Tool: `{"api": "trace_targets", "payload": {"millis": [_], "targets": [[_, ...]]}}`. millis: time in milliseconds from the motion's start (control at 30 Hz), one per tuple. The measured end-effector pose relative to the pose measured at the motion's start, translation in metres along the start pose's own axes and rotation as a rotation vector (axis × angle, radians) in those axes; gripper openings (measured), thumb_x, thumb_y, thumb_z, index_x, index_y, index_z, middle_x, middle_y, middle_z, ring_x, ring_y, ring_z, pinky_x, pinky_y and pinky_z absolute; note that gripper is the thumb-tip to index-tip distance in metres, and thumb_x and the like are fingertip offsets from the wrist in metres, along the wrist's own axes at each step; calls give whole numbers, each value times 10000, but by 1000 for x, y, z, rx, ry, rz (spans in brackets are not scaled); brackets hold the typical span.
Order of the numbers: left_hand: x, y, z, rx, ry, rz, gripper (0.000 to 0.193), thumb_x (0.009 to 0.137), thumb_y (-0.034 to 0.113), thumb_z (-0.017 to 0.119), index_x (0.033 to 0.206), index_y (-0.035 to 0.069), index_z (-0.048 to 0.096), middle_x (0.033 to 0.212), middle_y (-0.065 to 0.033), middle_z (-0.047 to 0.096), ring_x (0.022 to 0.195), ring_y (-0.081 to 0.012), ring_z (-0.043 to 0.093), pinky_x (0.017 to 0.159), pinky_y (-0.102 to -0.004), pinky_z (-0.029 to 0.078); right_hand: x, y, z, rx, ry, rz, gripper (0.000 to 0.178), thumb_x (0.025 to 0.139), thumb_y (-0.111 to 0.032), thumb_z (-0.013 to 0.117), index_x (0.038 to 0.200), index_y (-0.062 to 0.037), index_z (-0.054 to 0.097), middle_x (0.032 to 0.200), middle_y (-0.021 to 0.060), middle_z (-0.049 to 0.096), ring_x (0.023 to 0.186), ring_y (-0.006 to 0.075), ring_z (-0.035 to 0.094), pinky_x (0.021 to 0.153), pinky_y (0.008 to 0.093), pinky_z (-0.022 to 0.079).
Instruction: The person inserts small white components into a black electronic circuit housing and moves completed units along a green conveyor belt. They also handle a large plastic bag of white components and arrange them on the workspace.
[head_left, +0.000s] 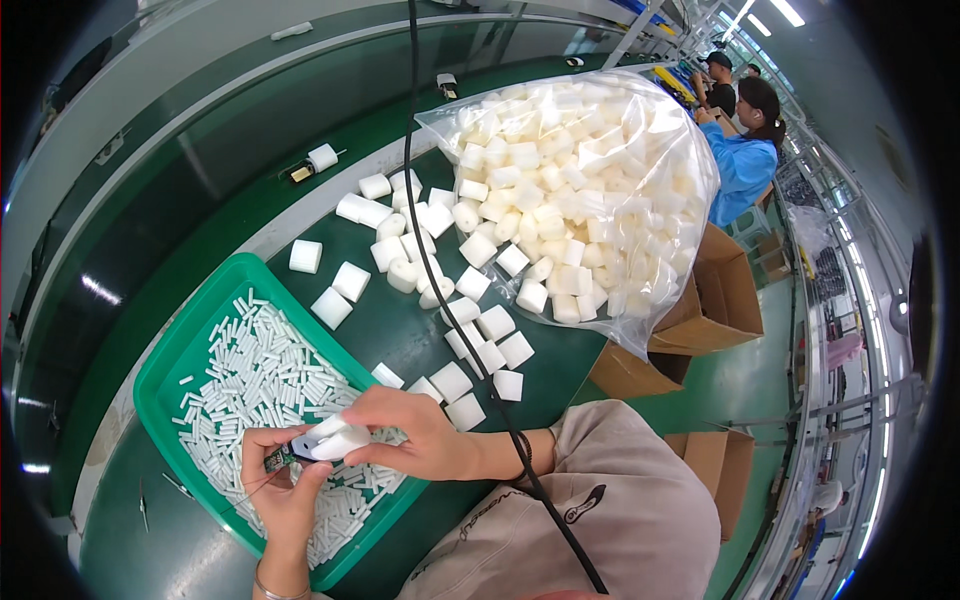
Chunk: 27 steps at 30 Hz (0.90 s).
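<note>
My left hand (287,503) pinches a small electronic assembly (292,453) with a dark body and a strip of green circuit board. A thin wire hangs from it. With thumb and fingers, my right hand (415,428) holds a white foam piece (338,440) against the end of that assembly; how far the two overlap is partly hidden by my fingers. Both hands are over a green tray (157,398) that holds many short white tubes (262,365). Loose white foam cylinders (408,250) lie on the dark green table beyond my right hand.
A large clear plastic bag (590,190) of cream foam cylinders stands on the table at the right. Cardboard boxes (712,295) stand beside it. A black cable (425,240) crosses the view. Similar assemblies (312,163) sit on the green conveyor (225,215). Co-workers (745,155) are at far right.
</note>
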<state>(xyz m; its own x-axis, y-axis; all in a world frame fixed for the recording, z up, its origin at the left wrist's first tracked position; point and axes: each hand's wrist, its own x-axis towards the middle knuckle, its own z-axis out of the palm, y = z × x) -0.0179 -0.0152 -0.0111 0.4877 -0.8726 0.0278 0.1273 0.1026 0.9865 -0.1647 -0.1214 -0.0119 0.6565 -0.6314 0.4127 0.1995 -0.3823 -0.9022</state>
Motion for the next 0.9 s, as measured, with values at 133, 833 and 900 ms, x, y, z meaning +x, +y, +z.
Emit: {"api": "trace_targets", "payload": {"millis": [133,833,900], "targets": [[0,1,-3,-44,-28,-82,408,617,30,740,917,28,463,910,-83,553,873,-161,550,775,-264,436,0,5,-2,-79,-42,-143,363,677,-113,716,974,-61,515,826,97,567,716,244,569,547,300,444],[-4,2,2,233,-102,82,393,630,-15,714,950,-6,487,936,-138,579,880,-191,570,798,-286,444,3,-1,-3,123,-42,43,294,676,-110,730,817,-38,482,945,119,606,762,186,556,650,258,447],[-5,2,2,233,-90,103,403,626,-18,715,962,-10,491,939,-141,582,882,-195,573,798,-287,446,7,-1,-6,97,-86,36,276,675,-91,727,846,-36,518,1013,126,606,821,185,559,686,254,444]]}}
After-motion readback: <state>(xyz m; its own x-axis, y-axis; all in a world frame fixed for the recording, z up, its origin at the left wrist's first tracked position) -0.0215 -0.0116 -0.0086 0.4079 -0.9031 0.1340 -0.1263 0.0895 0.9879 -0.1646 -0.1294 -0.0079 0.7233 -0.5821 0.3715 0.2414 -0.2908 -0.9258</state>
